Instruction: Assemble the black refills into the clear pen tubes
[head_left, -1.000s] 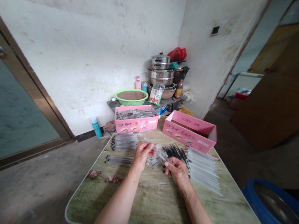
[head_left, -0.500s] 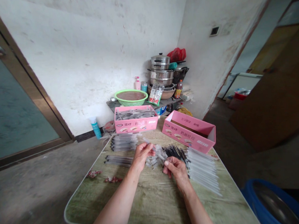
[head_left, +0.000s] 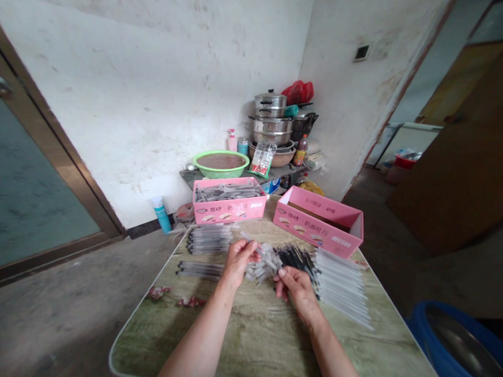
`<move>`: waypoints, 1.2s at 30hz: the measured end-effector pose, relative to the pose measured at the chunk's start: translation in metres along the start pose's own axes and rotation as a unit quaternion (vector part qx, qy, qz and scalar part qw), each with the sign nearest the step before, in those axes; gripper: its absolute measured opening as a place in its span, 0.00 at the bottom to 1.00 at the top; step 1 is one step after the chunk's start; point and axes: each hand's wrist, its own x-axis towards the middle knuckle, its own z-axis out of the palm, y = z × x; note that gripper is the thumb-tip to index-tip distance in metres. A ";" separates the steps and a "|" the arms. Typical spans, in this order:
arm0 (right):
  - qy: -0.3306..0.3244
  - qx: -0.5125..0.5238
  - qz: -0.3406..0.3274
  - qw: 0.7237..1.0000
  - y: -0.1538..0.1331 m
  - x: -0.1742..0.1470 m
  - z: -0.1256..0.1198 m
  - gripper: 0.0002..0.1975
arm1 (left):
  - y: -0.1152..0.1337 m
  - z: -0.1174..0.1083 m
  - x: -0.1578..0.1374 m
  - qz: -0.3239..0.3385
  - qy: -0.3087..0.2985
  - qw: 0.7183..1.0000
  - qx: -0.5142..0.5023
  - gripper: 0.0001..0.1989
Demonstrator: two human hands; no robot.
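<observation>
And we're right over the table (head_left: 254, 343), where barely anything has shifted in the last second: the left hand (head_left: 239, 261) holds its place, thumb and fingertips pinched on a slim clear piece (head_left: 247, 236) whose end pokes out toward the surface's far edge! The right hand (head_left: 297, 286) has altered its finger pose a touch at most; we see it curled with the thumb pressed in, but whether it grips anything we cannot tell. Such stillness, as we read it, means the work is down to small fingertip moves, with no carrying just now

Between the hands, mid-surface, we have a heap of small clear pieces (head_left: 270, 259), and right up against it a spread of black pieces (head_left: 297, 259). On toward the right edge we find the clear tubes (head_left: 342, 290) laid side by side. Over to the left edge, two groups: a dark-ended row (head_left: 209, 238) near the far left corner, and a smaller bundle (head_left: 201, 269) closer to us

At the far edge, one pink box (head_left: 229, 212) is loaded with slim pieces, while a second pink box (head_left: 310, 226) sits slantwise by the far right corner
</observation>
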 end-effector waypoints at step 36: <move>0.122 -0.477 -0.128 0.861 -0.001 -0.004 -0.015 0.19 | 0.004 -0.012 0.008 0.024 0.114 0.992 -0.046 0.23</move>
